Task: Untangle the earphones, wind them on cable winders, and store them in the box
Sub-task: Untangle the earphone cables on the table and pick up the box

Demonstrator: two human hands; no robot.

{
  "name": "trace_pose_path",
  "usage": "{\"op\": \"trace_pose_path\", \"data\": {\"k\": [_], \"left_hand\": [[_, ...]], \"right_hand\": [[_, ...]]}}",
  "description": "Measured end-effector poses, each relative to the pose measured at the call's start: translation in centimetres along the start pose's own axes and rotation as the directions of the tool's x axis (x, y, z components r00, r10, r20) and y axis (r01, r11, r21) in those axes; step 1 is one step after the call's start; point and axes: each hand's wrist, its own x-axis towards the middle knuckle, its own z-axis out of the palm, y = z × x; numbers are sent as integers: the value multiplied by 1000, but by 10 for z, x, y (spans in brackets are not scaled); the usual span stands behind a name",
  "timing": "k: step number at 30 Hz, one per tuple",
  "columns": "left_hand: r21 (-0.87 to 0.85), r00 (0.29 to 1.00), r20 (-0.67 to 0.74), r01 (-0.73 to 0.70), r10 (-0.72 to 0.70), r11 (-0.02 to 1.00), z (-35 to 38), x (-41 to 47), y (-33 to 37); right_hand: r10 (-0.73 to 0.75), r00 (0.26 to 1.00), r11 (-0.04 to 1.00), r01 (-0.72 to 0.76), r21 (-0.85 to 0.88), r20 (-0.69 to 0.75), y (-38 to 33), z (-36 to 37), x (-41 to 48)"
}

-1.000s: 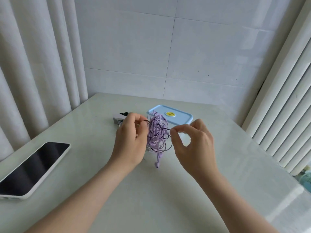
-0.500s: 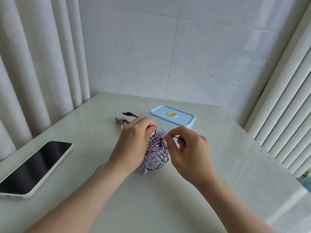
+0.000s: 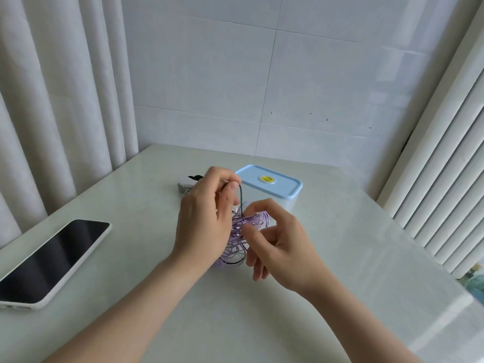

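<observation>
A tangle of purple and black earphone cables (image 3: 239, 241) lies on the table between my hands. My left hand (image 3: 204, 216) pinches a black cable strand (image 3: 241, 196) between thumb and forefinger and holds it up above the tangle. My right hand (image 3: 277, 239) pinches purple loops at the top of the tangle with thumb and forefinger, its other fingers loosely curled. Behind the hands stands the clear box with a light blue lid (image 3: 272, 182), closed. Small grey and black items, perhaps cable winders (image 3: 186, 184), lie left of the box, partly hidden by my left hand.
A phone (image 3: 49, 260) with a dark screen lies face up at the left of the pale table (image 3: 235, 323). Curtains hang on the left, a ribbed white panel on the right, a tiled wall behind. The table's right edge drops off near the lower right.
The tangle has come down onto the table and nearer to me. My left hand has drawn a black strand upward, and my right hand has shifted from the black strand onto the purple loops.
</observation>
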Motion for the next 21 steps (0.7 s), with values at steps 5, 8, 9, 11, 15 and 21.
{"op": "trace_pose_path", "data": {"k": [5,8,9,11,15,21], "left_hand": [[-420,835,-28,489,-550,764,2,10,-8],[-497,769,60,576,-637,649,0,11,-11],[-491,776,73,574,-626,655,-1,10,-10],[-499,799,76,549,-597,670,-2,10,-5],[-466,879,57,442,-473,766,-5,11,-2],[-452,907,194,421,-374,786,-4,11,8]], "right_hand": [[75,997,997,-75,-28,14,8,0,3],[130,990,991,-131,-17,-53,13,-1,7],[150,985,988,-152,-13,-85,14,-2,8],[172,973,984,-176,-13,-154,15,-5,9],[174,935,982,-189,-17,-310,14,-12,11],[-172,880,860,-85,-503,-443,19,-18,11]]}}
